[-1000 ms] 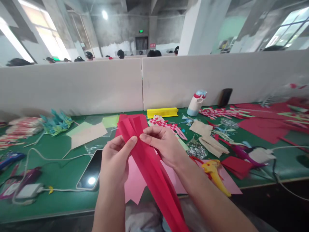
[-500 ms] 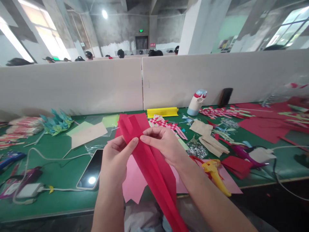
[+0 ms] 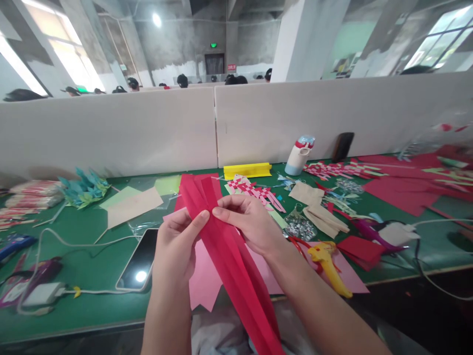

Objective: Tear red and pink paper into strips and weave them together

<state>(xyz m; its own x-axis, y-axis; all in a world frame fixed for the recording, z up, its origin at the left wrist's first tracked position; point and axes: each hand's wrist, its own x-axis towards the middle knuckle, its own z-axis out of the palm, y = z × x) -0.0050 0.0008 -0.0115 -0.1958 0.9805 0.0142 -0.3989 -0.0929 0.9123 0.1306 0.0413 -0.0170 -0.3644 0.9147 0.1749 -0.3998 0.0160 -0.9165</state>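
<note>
A long sheet of red paper (image 3: 231, 271) with lengthwise folds hangs between my hands and runs down toward my lap. My left hand (image 3: 181, 236) pinches it from the left, thumb on top and fingers behind. From the right, my right hand (image 3: 249, 222) grips the same paper, its thumb tip close to the left thumb. Pink paper (image 3: 205, 281) lies on the table under the red sheet. Beyond my hands lie pink-and-white woven paper pieces (image 3: 247, 187).
A phone (image 3: 138, 261) lies left of my hands, with a white cable near it. To the right are a yellow glue gun (image 3: 328, 266), red cards (image 3: 362, 251) and a bag of beads (image 3: 299, 224). A bottle (image 3: 300, 157) stands by the white partition (image 3: 148, 133).
The red paper is gathered into more pleats near my thumbs, and its lower part has narrowed. Both hands keep their pinch in nearly the same place.
</note>
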